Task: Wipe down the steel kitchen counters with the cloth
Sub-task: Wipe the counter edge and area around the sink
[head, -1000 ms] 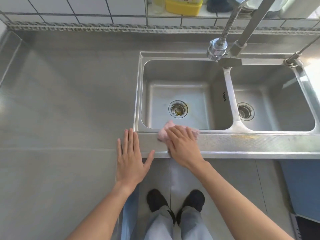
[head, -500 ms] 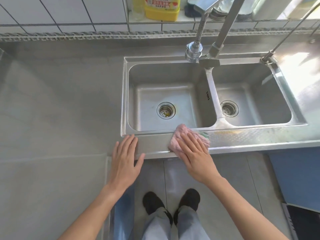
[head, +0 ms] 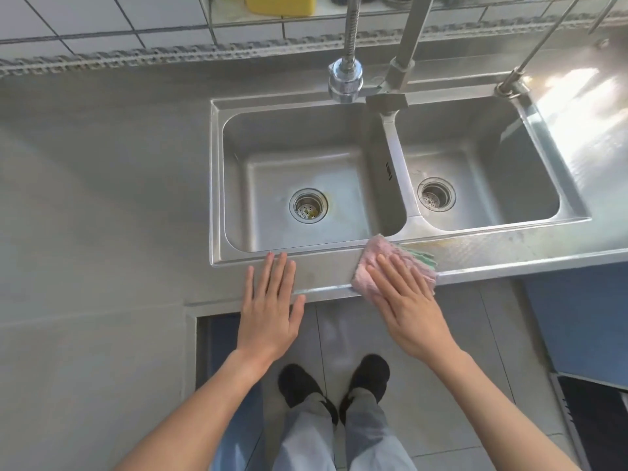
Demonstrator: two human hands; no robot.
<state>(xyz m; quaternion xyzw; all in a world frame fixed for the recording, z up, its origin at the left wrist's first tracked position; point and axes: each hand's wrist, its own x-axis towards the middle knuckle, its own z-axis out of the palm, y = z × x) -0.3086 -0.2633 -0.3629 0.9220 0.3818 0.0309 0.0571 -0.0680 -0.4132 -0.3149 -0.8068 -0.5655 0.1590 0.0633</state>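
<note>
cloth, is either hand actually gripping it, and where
Neither grips it. The right hand presses flat, fingers straight, on top of the pink cloth at the counter's front edge. The left hand rests open, holding nothing.

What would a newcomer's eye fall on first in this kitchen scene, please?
Probably the pink cloth pressed flat under the right hand on the steel counter's front strip, below the double sink's divider. Next, the left hand resting open on the same edge, and sun glare on the counter at far right.
</note>
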